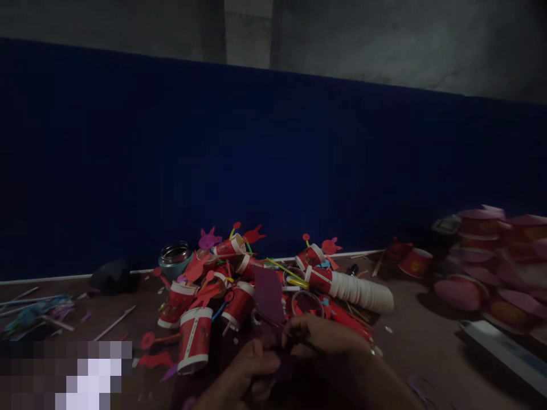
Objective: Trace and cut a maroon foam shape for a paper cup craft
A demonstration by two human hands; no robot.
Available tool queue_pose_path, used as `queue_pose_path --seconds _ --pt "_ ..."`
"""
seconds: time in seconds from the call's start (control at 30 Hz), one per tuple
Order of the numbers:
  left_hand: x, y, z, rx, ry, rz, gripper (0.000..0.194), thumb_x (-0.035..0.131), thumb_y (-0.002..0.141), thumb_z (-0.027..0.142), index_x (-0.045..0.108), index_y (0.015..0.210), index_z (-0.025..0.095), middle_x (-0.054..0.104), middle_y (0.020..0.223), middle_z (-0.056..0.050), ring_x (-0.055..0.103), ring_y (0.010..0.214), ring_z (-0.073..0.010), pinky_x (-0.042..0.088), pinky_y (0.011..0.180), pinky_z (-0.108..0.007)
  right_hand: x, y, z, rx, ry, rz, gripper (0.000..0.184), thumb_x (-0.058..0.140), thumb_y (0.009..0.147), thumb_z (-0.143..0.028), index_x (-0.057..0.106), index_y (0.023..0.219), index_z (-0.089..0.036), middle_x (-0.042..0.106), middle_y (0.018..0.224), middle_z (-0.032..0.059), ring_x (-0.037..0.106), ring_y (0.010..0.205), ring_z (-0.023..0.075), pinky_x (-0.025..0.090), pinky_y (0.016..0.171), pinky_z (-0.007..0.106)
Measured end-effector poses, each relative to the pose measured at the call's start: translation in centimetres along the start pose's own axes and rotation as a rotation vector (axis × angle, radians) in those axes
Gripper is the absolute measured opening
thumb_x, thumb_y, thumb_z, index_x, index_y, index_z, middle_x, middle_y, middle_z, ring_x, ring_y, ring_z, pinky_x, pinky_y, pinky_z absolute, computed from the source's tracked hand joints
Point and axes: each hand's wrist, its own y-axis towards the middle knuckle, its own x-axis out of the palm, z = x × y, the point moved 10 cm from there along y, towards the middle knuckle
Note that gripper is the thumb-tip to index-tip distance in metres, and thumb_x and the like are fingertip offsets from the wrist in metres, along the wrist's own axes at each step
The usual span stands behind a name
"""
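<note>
A dark purple sheet of paper (269, 293) stands up just beyond my hands at the centre of the head view. My left hand (256, 367) is closed, thumb pressed on the fingers, at the paper's dim lower part. Close on its right, my right hand (314, 336) is curled with the fingers bent in; something thin and dark shows under them, too dim to name. Red paper cups (194, 339) with white rims lie heaped around the paper, some bearing red paper shapes (196, 266) and coloured stems. A nested stack of paper cups (361, 291) lies on its side behind my right hand.
A roll of clear tape (307, 304) lies beyond my right hand. Blurred red cups with pink paper tops (481, 219) are piled at the right, near a long pale box (508, 353). An open teal jar (174, 259) stands before the blue partition (256, 159). Loose sticks (115, 322) lie left.
</note>
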Motion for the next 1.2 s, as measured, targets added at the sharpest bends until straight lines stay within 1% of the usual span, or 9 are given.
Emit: queue_pose_path --seconds 0.13,0.3,0.43,0.53,0.7,0.77,0.9,1.03,1.2 --pt "-1.0 0.2 -0.9 -0.076 0.026 0.028 0.035 0.076 0.055 0.027 0.063 0.084 0.012 0.052 0.046 0.003 0.027 0.030 -0.0004 0.018 0.037 -0.017 -0.9 -1.6 -0.3 0.073 -0.210 0.008 0.027 0.073 0.060 -0.031 0.068 0.083 -0.017 0.056 0.063 -0.0046 0.043 0.051 0.0059 0.033 0.046 0.016" --pt "0.9 -0.6 0.6 0.020 -0.051 -0.120 0.026 0.077 0.053 0.028 0.059 0.064 0.013 0.045 0.037 0.006 0.026 0.028 0.0001 0.012 0.033 -0.016 -2.5 -4.0 -1.0 0.087 -0.435 0.038 0.019 0.073 0.058 -0.024 0.070 0.077 -0.019 0.057 0.058 -0.0053 0.045 0.048 0.0059 0.031 0.041 0.014" --pt "-0.9 -1.2 2.8 0.202 -0.269 0.127 0.030 0.079 0.054 0.023 0.057 0.073 0.016 0.046 0.048 0.009 0.030 0.034 0.0011 0.013 0.033 -0.013 -2.3 -4.7 -1.1 0.115 -0.262 -0.014 0.017 0.071 0.060 -0.024 0.068 0.075 -0.017 0.058 0.056 -0.0055 0.046 0.045 0.0053 0.032 0.039 0.013" --pt "-2.5 -1.8 3.9 0.316 -0.322 0.319 0.036 0.080 0.055 0.024 0.055 0.080 0.018 0.054 0.053 0.007 0.034 0.035 0.0012 0.023 0.036 -0.011 -1.7 -3.7 -0.7 0.113 -0.062 -0.021 0.017 0.069 0.062 -0.024 0.066 0.077 -0.016 0.056 0.053 -0.0058 0.045 0.039 0.0050 0.034 0.038 0.014" --pt "-4.4 -2.5 5.3 0.483 -0.184 0.560 0.039 0.077 0.055 0.037 0.046 0.072 0.020 0.059 0.053 0.005 0.036 0.032 -0.0022 0.021 0.031 -0.013 -0.1 0.1 -1.3 -0.127 0.248 0.155 0.020 0.066 0.070 -0.030 0.057 0.082 -0.016 0.054 0.058 -0.0051 0.049 0.047 0.0066 0.038 0.045 0.016" --pt "-4.9 -2.5 5.1 0.478 -0.174 0.610 0.042 0.077 0.054 0.042 0.044 0.072 0.021 0.059 0.051 0.005 0.039 0.031 -0.0039 0.024 0.031 -0.014 0.9 1.1 -2.3 -0.278 0.362 0.231 0.026 0.067 0.069 -0.035 0.054 0.083 -0.017 0.055 0.063 -0.0041 0.050 0.052 0.0085 0.041 0.050 0.019" --pt "-5.9 -2.5 4.8 0.478 -0.207 0.689 0.049 0.078 0.047 0.046 0.044 0.071 0.021 0.057 0.047 0.007 0.044 0.036 -0.0052 0.031 0.036 -0.014 3.3 1.8 -3.6 -0.408 0.324 0.276 0.031 0.069 0.069 -0.039 0.055 0.082 -0.016 0.058 0.075 0.0003 0.052 0.067 0.0130 0.044 0.064 0.025" --pt "-6.4 -2.5 4.9 0.525 -0.184 0.720 0.049 0.080 0.041 0.047 0.046 0.065 0.020 0.050 0.041 0.010 0.039 0.034 -0.0033 0.027 0.035 -0.013 4.1 2.2 -3.4 -0.454 0.343 0.267 0.034 0.067 0.070 -0.044 0.055 0.084 -0.016 0.055 0.073 -0.0008 0.050 0.065 0.0123 0.043 0.061 0.024" --pt "-6.4 -2.0 4.8 0.546 -0.112 0.675 0.039 0.077 0.050 0.044 0.052 0.065 0.019 0.051 0.043 0.009 0.042 0.037 -0.0040 0.030 0.038 -0.015 4.0 2.7 -2.2 -0.449 0.340 0.285 0.037 0.066 0.071 -0.045 0.056 0.090 -0.015 0.055 0.075 -0.0002 0.049 0.062 0.0107 0.042 0.058 0.023"
